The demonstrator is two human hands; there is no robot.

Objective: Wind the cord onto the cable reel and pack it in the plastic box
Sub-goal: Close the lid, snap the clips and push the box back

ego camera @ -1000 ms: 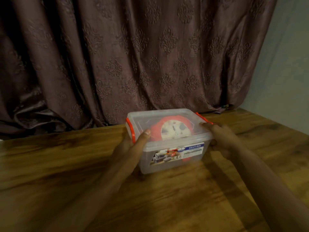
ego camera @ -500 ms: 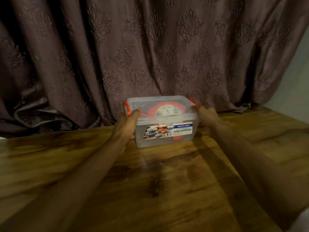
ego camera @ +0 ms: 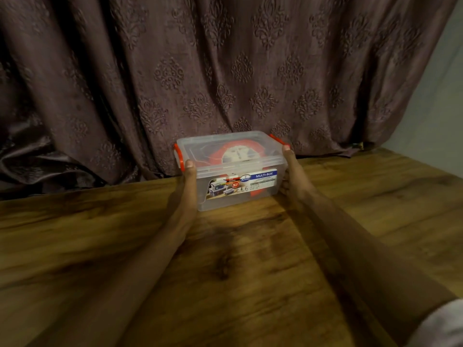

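A clear plastic box [ego camera: 265, 194] with a closed lid and red side latches stands on the wooden table at its far edge, against the curtain. The red and white cable reel [ego camera: 236, 154] shows through the lid, lying inside. My left hand [ego camera: 186, 186] presses flat on the box's left side, thumb at the lid's rim. On the right side, my right hand [ego camera: 292, 171] holds the box, fingertips up by the red latch. Both arms stretch far forward.
A dark patterned curtain [ego camera: 200, 71] hangs directly behind the box. The wooden table [ego camera: 238, 271] spreads between me and the box. A grey wall [ego camera: 441, 108] stands at the right, beyond the table's right edge.
Both hands have pushed the box away from me, from mid-table to the far edge by the curtain. My arms have stretched out.
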